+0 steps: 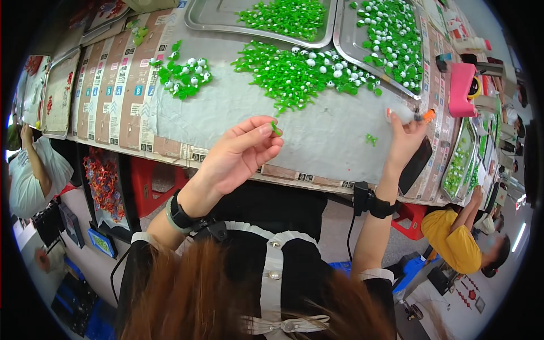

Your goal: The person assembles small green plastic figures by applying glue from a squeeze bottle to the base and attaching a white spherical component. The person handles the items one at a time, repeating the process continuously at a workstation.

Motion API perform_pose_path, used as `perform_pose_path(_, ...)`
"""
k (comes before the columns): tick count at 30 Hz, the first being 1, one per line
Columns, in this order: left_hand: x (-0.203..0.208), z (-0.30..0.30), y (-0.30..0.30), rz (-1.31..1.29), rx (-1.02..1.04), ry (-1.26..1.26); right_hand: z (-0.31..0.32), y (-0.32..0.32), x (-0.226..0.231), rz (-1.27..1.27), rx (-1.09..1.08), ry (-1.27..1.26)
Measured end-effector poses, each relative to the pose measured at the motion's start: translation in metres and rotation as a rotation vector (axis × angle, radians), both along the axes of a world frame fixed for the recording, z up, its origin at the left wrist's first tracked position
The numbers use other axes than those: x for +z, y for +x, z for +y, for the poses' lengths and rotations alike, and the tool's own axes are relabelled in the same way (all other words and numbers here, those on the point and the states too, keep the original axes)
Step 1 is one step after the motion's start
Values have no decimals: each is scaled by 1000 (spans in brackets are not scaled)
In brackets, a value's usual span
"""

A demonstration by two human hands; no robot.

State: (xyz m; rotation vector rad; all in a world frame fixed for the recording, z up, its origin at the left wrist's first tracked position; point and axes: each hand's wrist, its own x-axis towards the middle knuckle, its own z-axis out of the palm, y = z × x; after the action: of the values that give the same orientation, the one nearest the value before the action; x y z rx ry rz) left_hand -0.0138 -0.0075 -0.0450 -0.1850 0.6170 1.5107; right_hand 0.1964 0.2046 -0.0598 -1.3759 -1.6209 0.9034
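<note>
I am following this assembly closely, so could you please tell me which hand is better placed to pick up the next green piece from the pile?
Probably the left hand: its fingers pinch only a small green piece, while the right hand holds a small bottle.

Two metal trays point(198, 22) of green pieces, pink stand point(462, 90), perhaps a black phone point(415, 164).

Left hand point(241, 156) pinching small green piece point(275, 128), right hand point(405, 141) gripping orange-tipped bottle point(409, 115), green pieces heaped point(294, 71) mid-table point(238, 107)
</note>
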Motion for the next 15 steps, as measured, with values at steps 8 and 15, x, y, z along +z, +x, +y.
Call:
perform_pose_path(8, -7, 1, -5, 23, -44, -11, -29, -28, 27, -230, 227, 190)
perform_pose_path(15, 2, 5, -1, 79, -112, -61, -4, -64, 12, -697, 574, -83)
